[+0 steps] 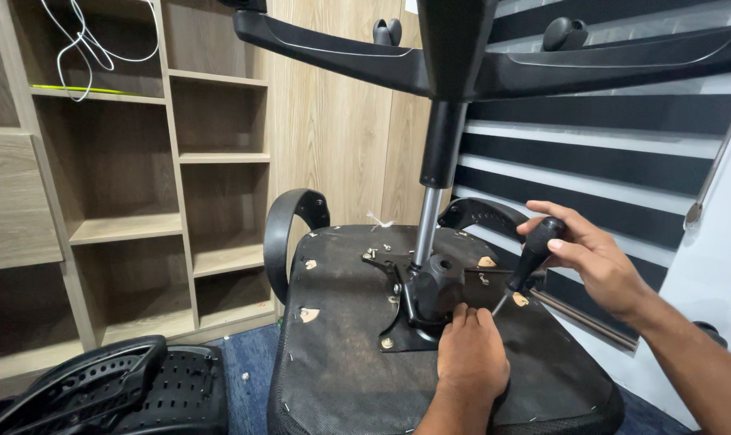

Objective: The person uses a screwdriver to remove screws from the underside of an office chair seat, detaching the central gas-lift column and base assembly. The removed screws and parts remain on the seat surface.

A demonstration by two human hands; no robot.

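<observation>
Left hand: (pixel 472 354) nearest the camera, palm down on the upturned seat underside (pixel 341 362), fingers together, tips pressed against the rear edge of the black mechanism plate (pixel 420 302). It grasps nothing; it only braces.
Right hand: (pixel 591 258) wrapped firmly around the black handle of the screwdriver (pixel 530 262), fingers closed, thumb on top.
Screwdriver tip: slanted down and left, meeting the seat just beside the left fingertips, at the plate's right edge. The screw head itself is too small to make out.
Risk 1: a slip. The shaft stands tilted, not square to the surface; in my judgement, pressure on a poorly seated tip could drive it sideways into the left fingers, which lie right next to it.
Risk 2: a chewed screw head, from the same tilt.
Mechanism plate: sits mid-seat, with bolts visible at its corners and loose-looking small hardware near its far edge. That could roll off if the seat is jolted.
Gas column: (pixel 430 213) rises from the plate to the star base (pixel 462 64) overhead, castor stubs showing.
Risk 3: top-heavy. The base looms over both hands; freeing the plate could let the column lean or drop.
Armrests: (pixel 289 229) curve at the seat's far corners.
Mesh chair back: (pixel 116 391) lies on the floor at lower left, apart from the seat.
Shelving: (pixel 124 161) wooden unit beyond, a white cable hanging in it.
</observation>
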